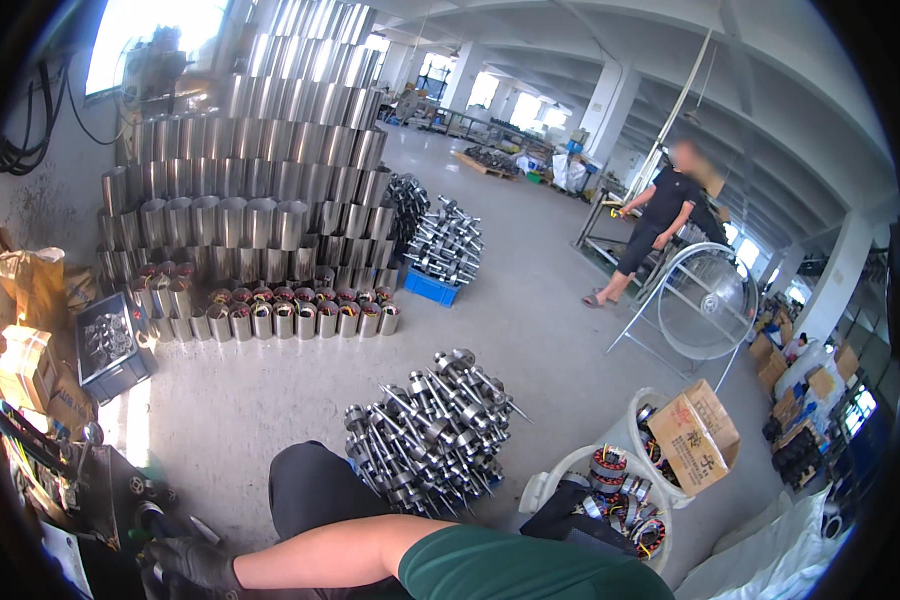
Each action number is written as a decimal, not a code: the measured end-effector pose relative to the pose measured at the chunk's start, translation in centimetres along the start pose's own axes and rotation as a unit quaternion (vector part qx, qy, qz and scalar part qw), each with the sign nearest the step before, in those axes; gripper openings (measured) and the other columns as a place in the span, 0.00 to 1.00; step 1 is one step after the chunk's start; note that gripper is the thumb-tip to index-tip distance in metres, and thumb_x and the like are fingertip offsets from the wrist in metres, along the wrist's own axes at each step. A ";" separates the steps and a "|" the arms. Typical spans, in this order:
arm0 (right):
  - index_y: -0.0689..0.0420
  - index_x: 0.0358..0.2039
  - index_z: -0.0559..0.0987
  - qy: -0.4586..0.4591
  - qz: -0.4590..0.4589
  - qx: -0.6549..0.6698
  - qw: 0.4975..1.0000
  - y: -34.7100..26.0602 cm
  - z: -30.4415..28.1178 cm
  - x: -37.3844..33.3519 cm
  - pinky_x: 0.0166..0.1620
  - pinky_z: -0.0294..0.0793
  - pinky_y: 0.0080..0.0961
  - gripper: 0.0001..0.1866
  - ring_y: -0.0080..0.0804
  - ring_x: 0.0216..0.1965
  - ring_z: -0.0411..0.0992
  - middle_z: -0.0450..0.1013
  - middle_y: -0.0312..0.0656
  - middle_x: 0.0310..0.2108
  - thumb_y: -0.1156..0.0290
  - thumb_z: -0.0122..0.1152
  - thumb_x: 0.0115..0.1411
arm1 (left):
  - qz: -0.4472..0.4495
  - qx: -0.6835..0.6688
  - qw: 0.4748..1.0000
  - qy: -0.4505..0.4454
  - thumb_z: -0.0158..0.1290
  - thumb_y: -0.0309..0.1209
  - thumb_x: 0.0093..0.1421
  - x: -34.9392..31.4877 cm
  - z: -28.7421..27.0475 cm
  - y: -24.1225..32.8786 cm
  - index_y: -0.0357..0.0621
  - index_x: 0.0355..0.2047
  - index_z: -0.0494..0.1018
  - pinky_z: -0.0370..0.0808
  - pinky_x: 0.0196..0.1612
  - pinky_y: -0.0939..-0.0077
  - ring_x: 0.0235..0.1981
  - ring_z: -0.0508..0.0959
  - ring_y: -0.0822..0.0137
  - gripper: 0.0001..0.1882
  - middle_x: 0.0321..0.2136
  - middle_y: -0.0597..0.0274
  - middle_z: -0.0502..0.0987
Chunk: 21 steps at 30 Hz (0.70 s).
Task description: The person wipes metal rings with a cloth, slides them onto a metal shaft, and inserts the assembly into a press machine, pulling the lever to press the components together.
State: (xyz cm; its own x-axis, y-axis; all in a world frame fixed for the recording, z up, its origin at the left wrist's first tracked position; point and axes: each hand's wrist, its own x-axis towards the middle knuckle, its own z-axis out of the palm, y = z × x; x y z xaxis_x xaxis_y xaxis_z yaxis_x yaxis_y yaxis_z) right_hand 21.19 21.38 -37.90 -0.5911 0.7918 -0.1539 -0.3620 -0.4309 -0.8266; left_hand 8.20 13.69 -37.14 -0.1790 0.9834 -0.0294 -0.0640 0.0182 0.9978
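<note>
My right hand [185, 568], in a black glove, is low at the left beside a dark machine [110, 490]. Its fingers are partly cut off by the lower edge and blend into the dark parts there, so what they hold is hidden. A bare forearm and a green sleeve lead from the hand to the lower right. My left hand is out of view. Beyond my dark-trousered knee [320, 490] lies a heap of metal rotors with shafts [435, 430]. Wire-wound stators [610, 470] fill a white bucket [550, 470] right of it.
Steel tubes [260, 225] stand stacked high at the left wall, some front ones holding coloured wires. A grey crate [120, 375] holds small metal parts. More rotors [445, 240] fill a blue crate [430, 288]. A carton [690, 440], a large fan [708, 300] and a standing person [660, 210] are rightward.
</note>
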 end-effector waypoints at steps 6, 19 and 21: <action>0.54 0.45 0.80 0.047 -0.175 -0.198 0.963 -0.5 -0.7 0.2 0.42 0.72 0.24 0.18 0.22 0.35 0.73 0.75 0.35 0.32 0.55 0.48 0.71 | 0.036 0.015 0.999 -0.025 0.60 0.32 0.63 1.2 -0.6 -0.2 0.31 0.56 0.69 0.74 0.51 0.68 0.48 0.74 0.63 0.25 0.50 0.56 0.75; 0.58 0.44 0.81 0.083 0.036 -0.138 0.986 -1.1 -3.1 1.5 0.40 0.72 0.27 0.19 0.25 0.34 0.72 0.77 0.36 0.31 0.53 0.59 0.68 | 0.126 0.028 0.987 -0.101 0.62 0.34 0.62 -1.5 0.7 4.5 0.33 0.52 0.72 0.73 0.52 0.69 0.47 0.75 0.63 0.22 0.48 0.56 0.78; 0.58 0.44 0.81 0.086 -0.041 -0.024 0.995 -0.3 -0.6 1.4 0.40 0.72 0.28 0.20 0.26 0.36 0.73 0.77 0.37 0.33 0.52 0.60 0.67 | 0.097 0.055 0.992 -0.062 0.60 0.29 0.62 -2.1 1.0 5.0 0.32 0.53 0.72 0.73 0.54 0.71 0.48 0.75 0.63 0.21 0.49 0.55 0.77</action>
State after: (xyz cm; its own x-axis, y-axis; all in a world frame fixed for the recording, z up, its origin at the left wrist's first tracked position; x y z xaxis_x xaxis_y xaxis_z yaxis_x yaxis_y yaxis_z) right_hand 20.92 22.88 -38.20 -0.4276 0.8875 -0.1718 -0.3661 -0.3438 -0.8647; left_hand 9.25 11.85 -32.04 -0.0555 0.9848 0.1646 0.0686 -0.1607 0.9846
